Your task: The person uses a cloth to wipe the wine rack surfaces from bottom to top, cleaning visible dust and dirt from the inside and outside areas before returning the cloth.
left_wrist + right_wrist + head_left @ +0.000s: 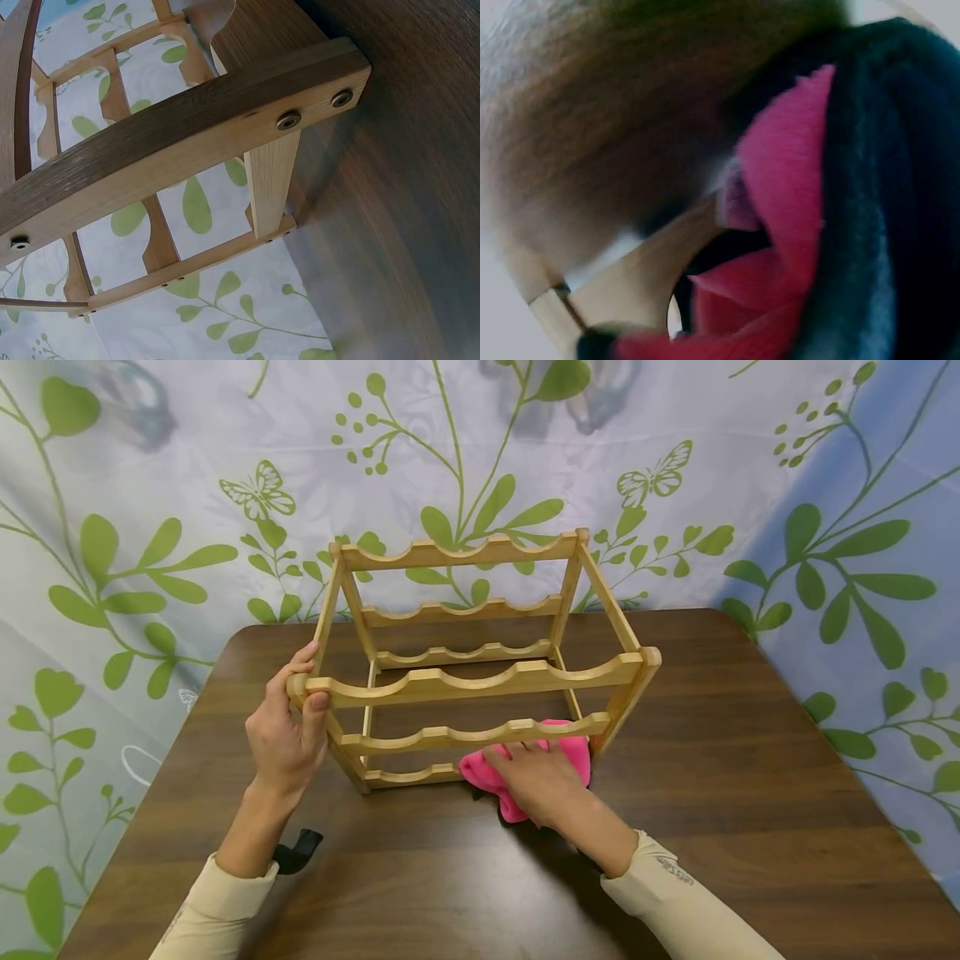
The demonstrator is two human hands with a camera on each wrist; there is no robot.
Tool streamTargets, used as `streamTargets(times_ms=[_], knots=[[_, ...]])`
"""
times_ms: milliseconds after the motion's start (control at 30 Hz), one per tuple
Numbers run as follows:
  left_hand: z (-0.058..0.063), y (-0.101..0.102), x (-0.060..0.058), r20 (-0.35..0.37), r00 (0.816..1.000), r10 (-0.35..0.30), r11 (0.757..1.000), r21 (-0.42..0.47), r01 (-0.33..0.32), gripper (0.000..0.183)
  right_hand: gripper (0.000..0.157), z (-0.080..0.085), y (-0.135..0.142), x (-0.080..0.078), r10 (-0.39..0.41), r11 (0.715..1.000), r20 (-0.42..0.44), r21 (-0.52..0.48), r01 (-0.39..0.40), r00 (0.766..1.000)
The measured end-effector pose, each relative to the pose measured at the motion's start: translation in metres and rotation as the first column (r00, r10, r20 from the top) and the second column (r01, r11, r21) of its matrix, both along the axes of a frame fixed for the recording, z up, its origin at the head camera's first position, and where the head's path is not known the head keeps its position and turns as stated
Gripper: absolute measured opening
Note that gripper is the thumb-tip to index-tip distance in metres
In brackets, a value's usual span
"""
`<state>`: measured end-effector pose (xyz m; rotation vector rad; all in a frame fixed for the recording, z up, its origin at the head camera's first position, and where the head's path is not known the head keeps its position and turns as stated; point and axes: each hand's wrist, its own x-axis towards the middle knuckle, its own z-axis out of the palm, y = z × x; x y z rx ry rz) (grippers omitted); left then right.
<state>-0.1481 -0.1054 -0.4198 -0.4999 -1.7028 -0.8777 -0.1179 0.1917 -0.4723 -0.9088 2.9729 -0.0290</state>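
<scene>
A light wooden rack [480, 683] with scalloped rails stands on the brown table. My left hand [288, 722] grips its front left top corner, thumb on the front of the rail and fingers round the outside. In the left wrist view the rack's end frame [180, 135] shows close up with screw heads; the hand is out of that view. My right hand [540, 781] holds a pink cloth [573, 756] against the rack's lowest front rail, towards the right. Close up in the right wrist view, the pink cloth [787, 172] hangs in folds beside a dark, blurred fabric.
A small black curved piece [298, 852] shows beside the left wrist; I cannot tell whether it lies on the table. The dark wooden table [750, 827] extends on both sides of the rack. Behind hangs a pale curtain [480, 460] with green leaves and butterflies.
</scene>
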Motion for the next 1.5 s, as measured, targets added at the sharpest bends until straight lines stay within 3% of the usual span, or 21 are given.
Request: streamTargets(times_ms=[133,333,533,767,1000,1100,1200,1300,1500], knots=[[0.0,0.0,-0.001,-0.002,1.0,0.003,1.0,-0.001,-0.003,0.068,0.05,0.004,0.013,-0.002,-0.044,0.999,0.052,-0.015,0.045,0.998],[0.002,0.001,-0.001,-0.01,1.0,0.028,1.0,0.0,-0.028,0.068,0.056,0.006,0.027,-0.006,-0.008,0.999,0.047,-0.051,0.011,0.999],[0.001,0.002,0.0,-0.002,1.0,0.023,1.0,-0.019,-0.023,0.066,0.054,0.007,0.03,-0.005,-0.032,0.998,0.07,-0.047,0.035,0.997],[0.001,0.005,-0.002,-0.022,1.0,0.011,1.0,0.027,-0.01,0.066,0.052,0.0,0.027,-0.003,0.012,0.998,-0.03,-0.058,-0.013,0.999],[0.001,0.007,-0.004,-0.034,0.999,-0.005,0.999,0.047,0.006,0.067,0.053,0.0,0.018,-0.002,0.038,0.997,0.009,-0.06,-0.038,0.999],[0.002,0.007,-0.005,-0.044,0.999,-0.018,0.998,0.063,0.02,0.068,0.051,-0.002,0.011,-0.003,0.088,0.993,-0.013,-0.072,-0.089,0.996],[0.001,0.006,-0.005,-0.042,0.999,-0.031,0.997,0.069,0.034,0.068,0.049,-0.005,0.003,-0.005,0.174,0.981,-0.096,-0.076,-0.181,0.98],[-0.001,0.005,-0.005,-0.032,0.998,-0.055,0.996,0.071,0.057,0.067,0.05,-0.007,-0.003,-0.005,0.257,0.957,-0.193,-0.082,-0.277,0.947],[-0.005,0.005,-0.005,-0.025,0.996,-0.088,0.992,0.092,0.09,0.067,0.047,0.001,-0.014,0.005,0.373,0.883,-0.31,-0.173,-0.437,0.875]])
